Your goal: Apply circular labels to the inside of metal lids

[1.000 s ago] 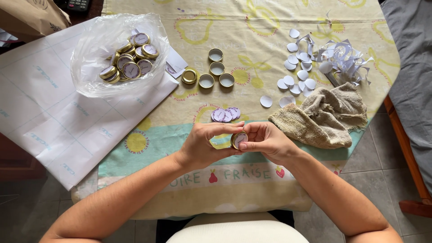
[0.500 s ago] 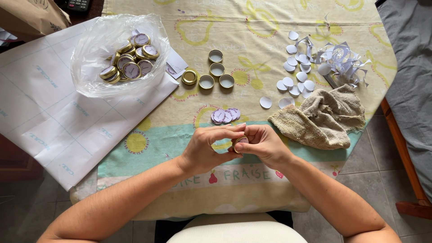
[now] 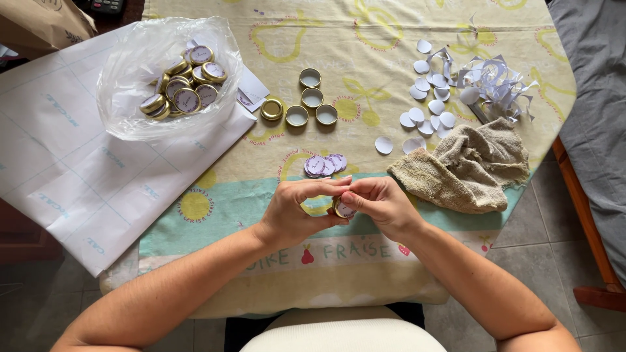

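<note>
A: Head view, hands?

B: Both over the near edge of the table (image 3: 391, 26), above the green band of the fruit-print tablecloth (image 3: 215, 195). Left hand (image 3: 297, 212) and right hand (image 3: 378, 205) meet on one small gold lid (image 3: 342, 209). Left fingers (image 3: 326, 186) curl over it from above, left thumb under. Right fingers (image 3: 357, 195) pinch its right side. Both grips narrow, closed on the lid. Lid is tilted, held off the cloth, mostly hidden; a bit of pale label face shows.

A: Nearest stuff?

B: Small fan of round purple-print labels (image 3: 323, 165) on the cloth, just beyond the hands. Beige rag (image 3: 466, 171) crumpled to the right of the right hand, near but not touching.

A: Further out?

B: Four open gold lids (image 3: 300, 105) in a cluster mid-table, hollow side up. Left of them a clear plastic bag (image 3: 134, 98) holding a heap of labelled gold lids (image 3: 182, 88), sitting on a big white backing sheet (image 3: 78, 176) that overhangs the table's left edge. A small label sheet (image 3: 251, 91) pokes out from under the bag. Far right: blank white paper discs (image 3: 427, 107) scattered, next to a tangle of white paper offcuts (image 3: 495, 81).

A: Off the table?

B: Tiled floor (image 3: 541, 234) right, grey fabric (image 3: 596, 78) at the right edge, brown paper bag (image 3: 39, 19) top left.
</note>
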